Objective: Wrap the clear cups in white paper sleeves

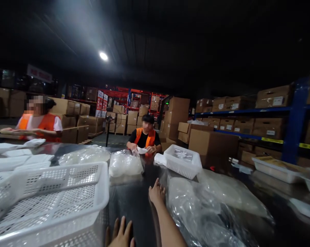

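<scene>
My left hand [121, 235] is at the bottom edge, palm down over the dark table [129, 199], its fingers spread and holding nothing. Just to its left stands a large white perforated basket [67, 219]. My right hand [157, 192] reaches farther forward, fingers apart, with nothing visible in it. It is close to the left edge of a clear plastic bag [191, 195] with pale contents I cannot make out. Beyond it sits a smaller white basket [183, 161]. A clear bag of whitish items [125, 163] lies ahead of my left hand.
Across the table a person in an orange vest [146, 137] handles a white item. Another person [40, 120] works at the far left. White packets [21, 161] lie behind the large basket. Shelves with cartons [247, 106] and shallow trays [275, 169] stand at the right.
</scene>
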A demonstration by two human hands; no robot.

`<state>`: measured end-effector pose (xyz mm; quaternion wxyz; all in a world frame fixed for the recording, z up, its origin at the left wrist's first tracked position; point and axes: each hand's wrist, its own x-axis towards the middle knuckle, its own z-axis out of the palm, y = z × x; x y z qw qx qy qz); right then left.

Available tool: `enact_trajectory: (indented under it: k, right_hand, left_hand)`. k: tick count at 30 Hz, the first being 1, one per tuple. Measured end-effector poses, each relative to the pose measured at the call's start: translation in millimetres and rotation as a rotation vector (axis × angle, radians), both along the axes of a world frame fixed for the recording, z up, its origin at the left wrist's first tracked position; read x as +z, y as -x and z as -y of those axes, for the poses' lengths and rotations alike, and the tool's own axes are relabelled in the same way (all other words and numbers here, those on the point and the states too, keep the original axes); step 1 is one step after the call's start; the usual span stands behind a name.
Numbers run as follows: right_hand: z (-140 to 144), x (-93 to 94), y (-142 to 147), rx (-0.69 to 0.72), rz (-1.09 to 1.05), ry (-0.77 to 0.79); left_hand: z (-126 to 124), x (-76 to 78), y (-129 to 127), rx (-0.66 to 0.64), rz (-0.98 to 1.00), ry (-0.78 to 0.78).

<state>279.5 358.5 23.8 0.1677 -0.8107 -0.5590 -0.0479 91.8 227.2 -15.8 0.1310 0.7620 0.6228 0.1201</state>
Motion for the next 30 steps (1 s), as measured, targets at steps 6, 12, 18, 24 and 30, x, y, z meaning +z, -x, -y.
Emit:
enact_trajectory:
  k: [6,12,18,24,30]
  right_hand:
    - [-5,0.3,-1,-0.011,-0.017,0.032]
    - [-12,-6.6,-3,0.005,-0.084,0.003]
    - [-27,-10.4,-12,-0.096,-0.241,-0.081]
    - [-39,-18.2,-22,-0.166,-0.357,-0.294]
    - [-48,-28.9,-33,-0.182,-0.39,-0.519]
  left_hand:
    - [18,21.9,1,0.007,-0.078,-0.002]
    - [30,40.1,4,-0.004,-0.075,0.043]
    - [36,46.9,4,-0.003,-0.082,0.033]
    - [36,41.6,5,-0.006,-0.066,0.013]
    - [35,37.6,6,-0.007,-0.048,-0.011]
